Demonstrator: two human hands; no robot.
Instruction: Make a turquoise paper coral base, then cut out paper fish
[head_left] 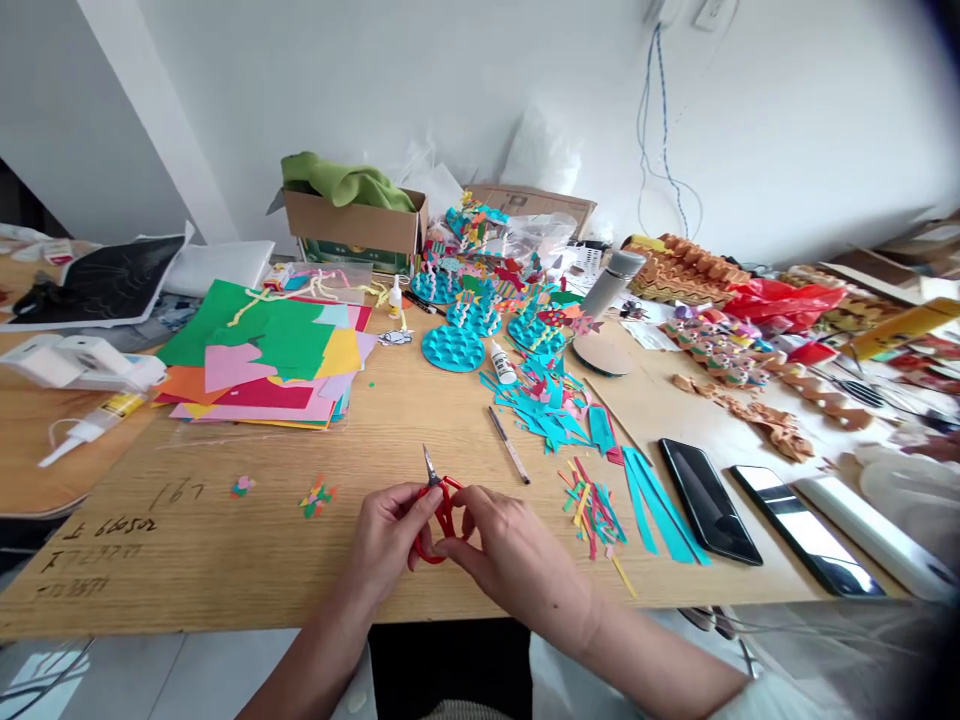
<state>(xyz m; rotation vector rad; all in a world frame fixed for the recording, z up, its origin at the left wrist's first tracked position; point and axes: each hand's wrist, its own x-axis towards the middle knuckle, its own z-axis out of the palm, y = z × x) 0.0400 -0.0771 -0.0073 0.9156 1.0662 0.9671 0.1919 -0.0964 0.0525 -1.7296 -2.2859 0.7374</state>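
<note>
At the far side, left of centre, an open cardboard box (352,222) holds a green cloth (345,182), which rises above the rim. On the far wall (480,70), to the right, blue cables (663,130) hang down. A grey cylindrical bottle (611,287) is located right of centre. At the near right, a black smartphone (709,500) lies beside a second smartphone (804,530) with a reflective screen.

Right sleeve (739,699): pale grey-blue, between four and five o'clock
Pale panels (551,685): light cloth, near seven and between five and six
Lap clothing (454,660): black, six o'clock
Ribbed knit (463,711): greyish, bottom edge, six o'clock
</note>
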